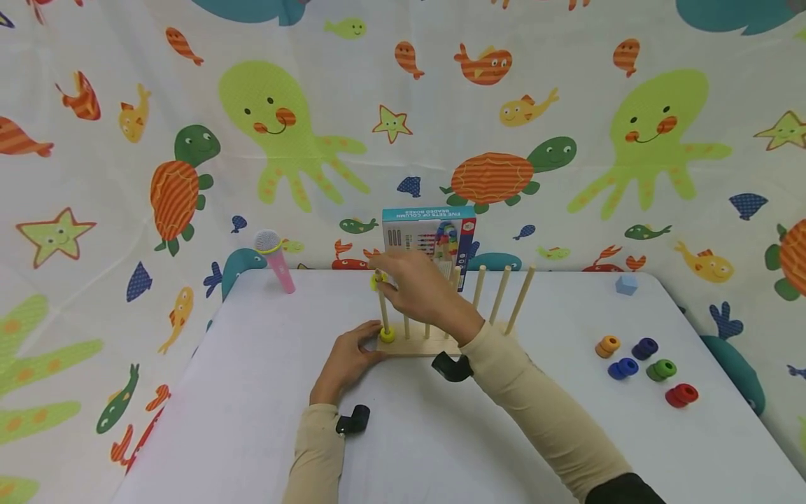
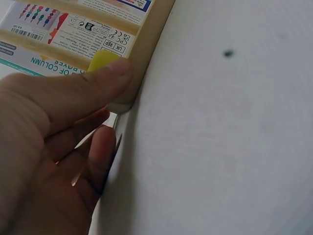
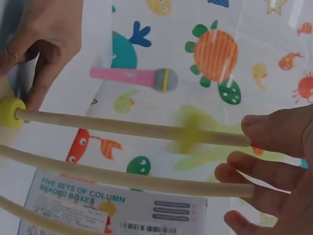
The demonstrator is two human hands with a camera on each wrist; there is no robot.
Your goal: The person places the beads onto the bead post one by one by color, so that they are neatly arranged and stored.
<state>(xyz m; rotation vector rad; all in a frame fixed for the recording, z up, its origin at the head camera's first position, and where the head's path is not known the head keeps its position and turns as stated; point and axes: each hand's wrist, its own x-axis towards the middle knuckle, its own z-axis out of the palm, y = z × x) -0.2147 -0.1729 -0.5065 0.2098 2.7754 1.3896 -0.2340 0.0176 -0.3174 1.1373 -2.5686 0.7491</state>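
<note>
A wooden base (image 1: 415,347) with a row of upright pegs stands on the table. At its left end my left hand (image 1: 346,355) grips the corner, thumb along the edge beside a yellow bead (image 1: 387,336) at the foot of the leftmost peg (image 3: 98,124). A second yellow bead (image 3: 188,133), motion-blurred, is threaded on that peg's upper part. My right hand (image 1: 418,285) is around the peg's top, its fingers parted and off the blurred bead. In the right wrist view the thumb (image 3: 279,129) lies at the peg's tip.
Behind the pegs stands a printed box (image 1: 409,231). A pink toy microphone (image 1: 277,260) lies at the back left. On the right are orange (image 1: 607,346), dark blue (image 1: 645,348), blue (image 1: 623,369), green (image 1: 662,370) and red (image 1: 682,395) beads, with a light-blue block (image 1: 626,284) farther back.
</note>
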